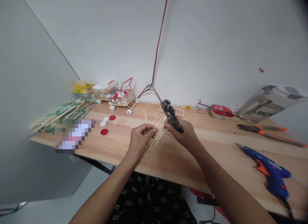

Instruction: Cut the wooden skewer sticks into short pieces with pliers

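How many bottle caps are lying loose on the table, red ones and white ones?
Red bottle caps: 2, one near the back and one nearer the table's front edge
White bottle caps: 2, side by side
Total: 4, not counting the caps inside the little stick carts, which are too heaped to count.

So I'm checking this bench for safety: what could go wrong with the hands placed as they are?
1. The right hand holds cutting pliers close to the left hand, which pinches a thin wooden stick; a slip could nip fingertips.
2. Cut ends may fly or scatter among the loose sticks below.
3. The glue gun lies near the right forearm; a sweep of the arm could knock it.
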A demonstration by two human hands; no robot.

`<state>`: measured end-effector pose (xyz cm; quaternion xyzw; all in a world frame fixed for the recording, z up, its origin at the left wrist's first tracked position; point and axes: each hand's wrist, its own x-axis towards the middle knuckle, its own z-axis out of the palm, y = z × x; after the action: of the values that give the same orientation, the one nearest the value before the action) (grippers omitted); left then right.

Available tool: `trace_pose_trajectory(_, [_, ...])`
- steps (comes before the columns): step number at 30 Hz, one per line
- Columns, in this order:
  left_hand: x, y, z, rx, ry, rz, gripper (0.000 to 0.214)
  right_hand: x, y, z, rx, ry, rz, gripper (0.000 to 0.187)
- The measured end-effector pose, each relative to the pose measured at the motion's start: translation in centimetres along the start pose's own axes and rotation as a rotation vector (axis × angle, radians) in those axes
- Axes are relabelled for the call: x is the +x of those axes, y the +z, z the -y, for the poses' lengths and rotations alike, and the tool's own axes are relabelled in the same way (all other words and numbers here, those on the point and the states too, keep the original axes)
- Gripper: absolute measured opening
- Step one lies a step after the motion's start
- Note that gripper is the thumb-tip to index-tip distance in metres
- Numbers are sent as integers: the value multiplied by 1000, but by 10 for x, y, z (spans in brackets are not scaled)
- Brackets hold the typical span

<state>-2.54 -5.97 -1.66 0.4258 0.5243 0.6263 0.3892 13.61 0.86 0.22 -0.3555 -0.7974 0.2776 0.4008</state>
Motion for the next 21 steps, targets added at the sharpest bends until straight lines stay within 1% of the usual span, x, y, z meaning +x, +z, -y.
trace_pose_trajectory(4, [-1, 0, -2, -28, -29, 12, 16, 0, 1, 1, -32, -43, -1, 16])
trace_pose_trajectory(11, [-2, 0, -4, -100, -74, 32, 14, -1, 3, -1, -73, -93, 1, 15])
trace_pose_trajectory(15, [-1, -1, -4, -183, -123, 57, 15, 0, 2, -1, -44, -60, 14, 15])
trace_pose_trajectory(18, [0, -2, -3, -200, -136, 49, 15, 0, 2, 0, -20, -22, 23, 16])
trace_pose_trajectory(21, [1, -1, -3, -199, -148, 42, 14, 1, 3, -1, -64, -29, 25, 14])
